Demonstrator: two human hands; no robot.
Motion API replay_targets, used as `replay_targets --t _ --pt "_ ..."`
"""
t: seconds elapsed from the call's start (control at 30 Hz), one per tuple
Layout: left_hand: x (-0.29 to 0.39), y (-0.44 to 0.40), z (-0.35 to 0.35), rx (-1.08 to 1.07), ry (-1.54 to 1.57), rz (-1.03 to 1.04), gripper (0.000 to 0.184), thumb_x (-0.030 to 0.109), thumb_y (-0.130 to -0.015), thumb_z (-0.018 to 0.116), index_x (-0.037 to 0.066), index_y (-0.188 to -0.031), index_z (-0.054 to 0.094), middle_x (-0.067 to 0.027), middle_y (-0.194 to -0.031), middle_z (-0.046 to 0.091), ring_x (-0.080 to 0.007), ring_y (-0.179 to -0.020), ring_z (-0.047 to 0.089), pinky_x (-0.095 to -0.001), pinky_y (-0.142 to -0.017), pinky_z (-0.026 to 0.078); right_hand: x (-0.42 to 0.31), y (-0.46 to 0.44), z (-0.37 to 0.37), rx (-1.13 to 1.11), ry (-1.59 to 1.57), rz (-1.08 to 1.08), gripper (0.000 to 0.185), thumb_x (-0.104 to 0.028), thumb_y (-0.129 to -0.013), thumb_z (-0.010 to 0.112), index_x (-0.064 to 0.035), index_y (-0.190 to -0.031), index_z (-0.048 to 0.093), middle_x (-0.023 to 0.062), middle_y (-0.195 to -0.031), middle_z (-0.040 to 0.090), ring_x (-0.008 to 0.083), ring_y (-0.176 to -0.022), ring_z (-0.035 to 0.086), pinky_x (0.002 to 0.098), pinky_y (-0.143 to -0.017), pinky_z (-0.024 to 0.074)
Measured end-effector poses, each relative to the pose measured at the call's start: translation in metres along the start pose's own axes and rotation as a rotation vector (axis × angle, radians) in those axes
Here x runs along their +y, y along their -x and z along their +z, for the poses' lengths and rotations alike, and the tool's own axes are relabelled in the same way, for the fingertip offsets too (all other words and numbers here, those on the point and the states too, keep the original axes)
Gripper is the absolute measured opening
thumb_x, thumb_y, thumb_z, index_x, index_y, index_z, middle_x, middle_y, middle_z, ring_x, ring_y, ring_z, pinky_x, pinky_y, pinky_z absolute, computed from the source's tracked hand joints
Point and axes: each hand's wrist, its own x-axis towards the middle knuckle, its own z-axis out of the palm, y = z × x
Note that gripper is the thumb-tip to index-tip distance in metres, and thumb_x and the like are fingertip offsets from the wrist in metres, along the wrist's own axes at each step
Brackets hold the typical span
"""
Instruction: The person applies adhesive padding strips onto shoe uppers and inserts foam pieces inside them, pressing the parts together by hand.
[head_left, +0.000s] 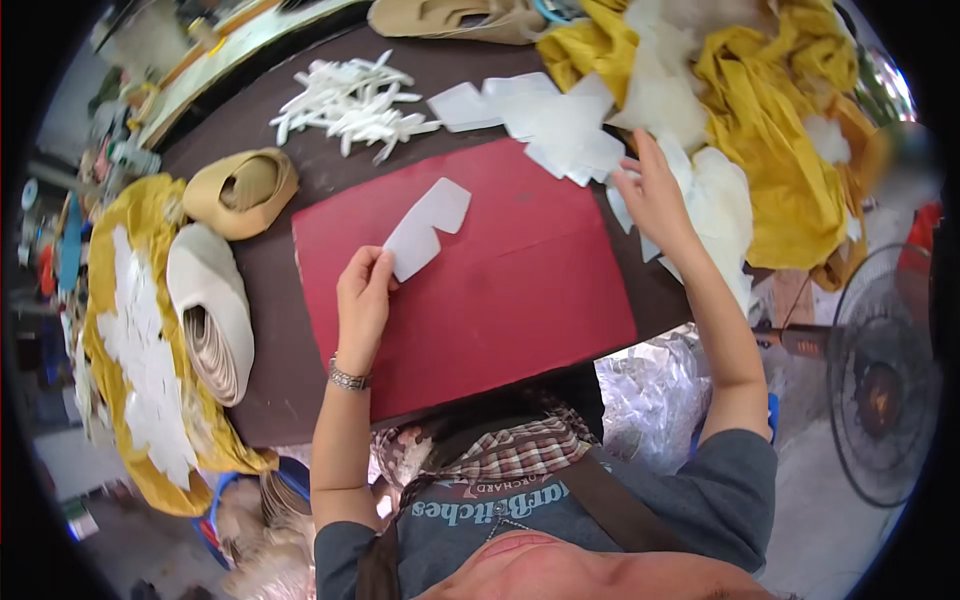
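My left hand [362, 300] pinches a thin white cut-out piece [428, 228] with a notch in one edge, holding it by its lower end over the red board [520, 290]. My right hand [655, 195] reaches to the right of the board, its fingers apart beside loose white sheet pieces [560, 120]. More white pieces [715, 205] lie under and beside that wrist. Whether its fingertips touch any piece is hard to tell.
A heap of narrow white strips [350, 100] lies at the back. Rolled tan material [240, 190] and rolled white material [208, 310] stand at left. Yellow sacks [770, 130] crowd the right; another yellow sack [110, 300] hangs left. A fan [885, 380] stands at right.
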Motion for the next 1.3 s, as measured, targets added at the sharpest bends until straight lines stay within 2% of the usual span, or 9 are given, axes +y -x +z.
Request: replay_targets --t 0.17,0.3,0.5,0.63,0.8,0.83,0.97,1.1,1.3 --pt "0.027 0.027 0.039 -0.107 0.199 0.061 0.013 0.011 -0.095 0.056 0.001 -0.095 0.064 0.0012 -0.077 0.06 -0.0057 -0.07 0.054 -0.0217 -0.061 0.043 -0.096 0.061 0.034 -0.197 0.088 -0.453 0.07 -0.011 -0.078 0.072 -0.0021 -0.137 0.036 0.0281 -0.137 0.038 0.0434 -0.121 0.046 0.0444 -0.101 0.0419" --pt "0.057 0.047 0.057 -0.201 -0.005 0.509 0.021 0.011 -0.09 0.064 0.001 -0.108 0.065 -0.0106 -0.088 0.065 -0.0185 -0.079 0.063 -0.0292 -0.073 0.05 -0.098 0.048 0.058 -0.052 0.039 -0.623 0.037 -0.004 -0.077 0.07 -0.0016 -0.111 0.055 0.0166 -0.112 0.057 0.035 -0.101 0.056 0.0403 -0.087 0.0459" --pt "0.031 0.098 -0.035 0.489 -0.563 0.67 0.04 0.004 -0.08 0.07 0.003 -0.119 0.06 -0.0131 -0.097 0.066 -0.0296 -0.09 0.063 -0.0394 -0.081 0.051 -0.076 -0.01 0.057 -0.111 -0.675 0.129 0.008 -0.009 -0.091 0.058 -0.0047 -0.098 0.061 -0.0023 -0.088 0.056 0.0084 -0.081 0.052 0.0258 -0.075 0.0437" --pt "-0.045 0.133 -0.121 1.124 -0.901 0.397 0.043 0.006 -0.079 0.072 0.003 -0.119 0.055 -0.0149 -0.114 0.056 -0.0357 -0.108 0.051 -0.0435 -0.096 0.041 -0.046 -0.048 0.073 -0.113 -0.707 0.296 0.026 -0.011 -0.091 0.06 0.0007 -0.114 0.064 0.0004 -0.103 0.065 0.0064 -0.085 0.056 0.022 -0.071 0.0421" --pt "-0.089 0.138 -0.191 0.899 -1.303 0.304 0.029 0.007 -0.077 0.072 0.006 -0.103 0.059 -0.0126 -0.102 0.058 -0.0339 -0.101 0.055 -0.0441 -0.087 0.045 -0.036 -0.077 0.103 -0.017 0.019 0.023 0.066 -0.018 -0.079 0.071 0.0036 -0.135 0.043 0.0235 -0.122 0.06 0.0366 -0.108 0.059 0.0392 -0.094 0.0454" --pt "-0.092 0.138 -0.198 0.841 -1.327 0.393 0.019 0.003 -0.077 0.07 0.005 -0.093 0.062 -0.0109 -0.092 0.061 -0.0334 -0.095 0.058 -0.0446 -0.085 0.045 0.01 -0.084 0.119 0.093 0.207 -0.272 0.071 -0.015 -0.077 0.07 -0.0001 -0.139 0.039 0.0233 -0.13 0.054 0.0394 -0.114 0.053 0.042 -0.099 0.0428" --pt "-0.078 0.15 -0.191 0.657 -1.343 0.474 0.022 -0.004 -0.078 0.062 0.004 -0.097 0.068 -0.0123 -0.1 0.067 -0.0335 -0.102 0.059 -0.0435 -0.092 0.045 0.013 -0.069 0.131 0.253 0.612 -0.506 0.064 -0.007 -0.073 0.06 -0.0101 -0.136 0.048 0.0182 -0.126 0.054 0.0338 -0.121 0.048 0.0453 -0.102 0.0377" --pt "-0.061 0.16 -0.199 0.692 -1.282 0.544 0.016 0.003 -0.087 0.063 -0.003 -0.102 0.063 -0.0182 -0.104 0.063 -0.0361 -0.095 0.059 -0.0446 -0.088 0.045 -0.061 -0.02 0.091 0.225 0.4 -0.413 0.036 -0.017 -0.084 0.058 -0.0086 -0.119 0.057 0.021 -0.123 0.053 0.036 -0.114 0.051 0.049 -0.092 0.042" --pt "-0.059 0.166 -0.184 -0.031 -0.484 0.369 0.033 0.013 -0.094 0.06 -0.007 -0.117 0.049 -0.0188 -0.112 0.059 -0.0209 -0.098 0.058 -0.0327 -0.084 0.048 -0.09 0.104 0.084 -0.018 0.068 -0.355 0.032 -0.013 -0.075 0.07 -0.0084 -0.105 0.059 0.0153 -0.115 0.053 0.033 -0.106 0.053 0.0417 -0.088 0.0441"
